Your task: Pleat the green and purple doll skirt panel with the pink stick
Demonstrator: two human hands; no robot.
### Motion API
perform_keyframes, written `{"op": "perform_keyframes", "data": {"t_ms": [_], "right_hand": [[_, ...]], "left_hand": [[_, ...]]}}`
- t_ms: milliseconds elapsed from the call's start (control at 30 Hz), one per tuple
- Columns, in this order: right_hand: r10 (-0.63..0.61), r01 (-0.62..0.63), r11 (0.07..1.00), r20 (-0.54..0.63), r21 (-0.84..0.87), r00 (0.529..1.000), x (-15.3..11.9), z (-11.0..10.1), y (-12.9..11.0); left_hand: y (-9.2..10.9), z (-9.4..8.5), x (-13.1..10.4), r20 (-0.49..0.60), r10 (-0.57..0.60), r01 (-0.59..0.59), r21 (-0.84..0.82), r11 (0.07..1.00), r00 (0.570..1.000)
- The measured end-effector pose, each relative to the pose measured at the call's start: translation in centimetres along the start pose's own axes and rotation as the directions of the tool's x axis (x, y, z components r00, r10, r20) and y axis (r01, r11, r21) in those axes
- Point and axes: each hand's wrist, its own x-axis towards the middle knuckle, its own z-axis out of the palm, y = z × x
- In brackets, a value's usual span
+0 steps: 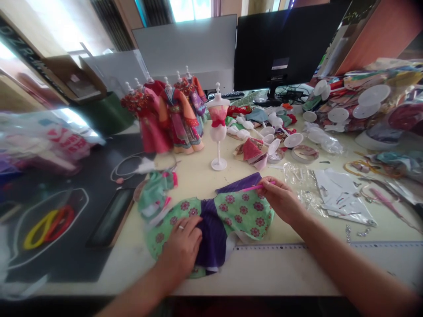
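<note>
A small doll garment of green flowered cloth (244, 212) with a dark purple middle panel (213, 233) lies spread on the table. My left hand (185, 240), with a ring on one finger, rests flat on its left half beside the panel. At the upper right edge of the garment, my right hand (277, 193) pinches a narrow pink strip (253, 188), which runs along that edge. A purple cloth piece (243, 181) sticks out behind it. Just beyond stands a white doll mannequin (218, 132) with a pink and red top.
Several dressed doll mannequins (180, 114) stand at the back left. A teal cloth piece (155, 191) lies left of the garment, near a dark phone-like slab (112, 218). A ruler strip (280, 247) runs along the front. To the right are plastic bags (297, 176) and a white sheet (342, 193).
</note>
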Motion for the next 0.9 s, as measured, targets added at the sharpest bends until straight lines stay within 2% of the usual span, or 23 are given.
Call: {"op": "perform_keyframes", "data": {"t_ms": [133, 200, 267, 367, 433, 500, 533, 600, 667, 733, 800, 900], "right_hand": [[0.028, -0.027, 0.999, 0.026, -0.022, 0.999, 0.0, 0.1, 0.2], [0.029, -0.028, 0.999, 0.031, -0.021, 0.999, 0.1, 0.1, 0.2], [0.026, -0.025, 1.0, 0.034, -0.013, 0.999, 0.1, 0.0, 0.2], [0.025, -0.025, 1.0, 0.045, -0.001, 0.999, 0.0, 0.1, 0.2], [0.03, -0.03, 1.0, 0.056, 0.001, 0.998, -0.1, 0.2, 0.4], [0.033, -0.033, 0.999, 0.062, 0.0, 0.998, 0.0, 0.2, 0.5], [0.033, -0.033, 0.999, 0.063, -0.001, 0.997, 0.0, 0.2, 0.6], [0.03, -0.03, 1.0, 0.065, -0.001, 0.997, 0.1, 0.0, 0.6], [0.027, -0.027, 1.0, 0.068, 0.002, 0.997, 0.1, -0.1, 0.6], [0.024, -0.025, 1.0, 0.071, 0.009, 0.997, 0.0, -0.1, 0.4], [0.031, -0.032, 0.999, 0.086, 0.014, 0.996, -0.4, 0.1, 0.2], [0.084, -0.082, 0.996, 0.151, -0.015, 0.985, -0.9, 0.6, 0.1]], "left_hand": [[-5.9, -0.5, 2.0, 0.017, 0.05, -0.049, -0.021, 0.999, 0.999], [-7.3, -1.3, 3.1, 0.035, 0.076, -0.074, -0.038, 0.997, 0.996], [-6.6, -1.8, 3.8, 0.031, 0.06, -0.059, -0.049, 0.997, 0.998], [-2.8, -1.7, 3.7, 0.025, 0.018, -0.016, -0.078, 0.997, 1.0], [-0.1, -1.1, 3.1, 0.05, -0.012, 0.02, -0.167, 0.986, 0.999], [1.7, -0.5, 2.2, 0.061, 0.029, -0.013, -0.251, 0.968, 0.998], [2.2, -0.3, 1.7, 0.062, 0.097, -0.076, -0.276, 0.958, 0.993], [2.7, -0.3, 0.7, 0.081, 0.262, -0.226, -0.308, 0.924, 0.962], [2.7, -0.7, 0.1, 0.087, 0.362, -0.31, -0.356, 0.881, 0.928], [2.8, -1.3, -0.2, 0.026, 0.33, -0.292, -0.406, 0.866, 0.944], [2.9, -1.5, -0.2, -0.038, 0.22, -0.215, -0.419, 0.882, 0.975], [2.6, -1.1, -0.2, -0.016, 0.105, -0.103, -0.379, 0.919, 0.994]]}}
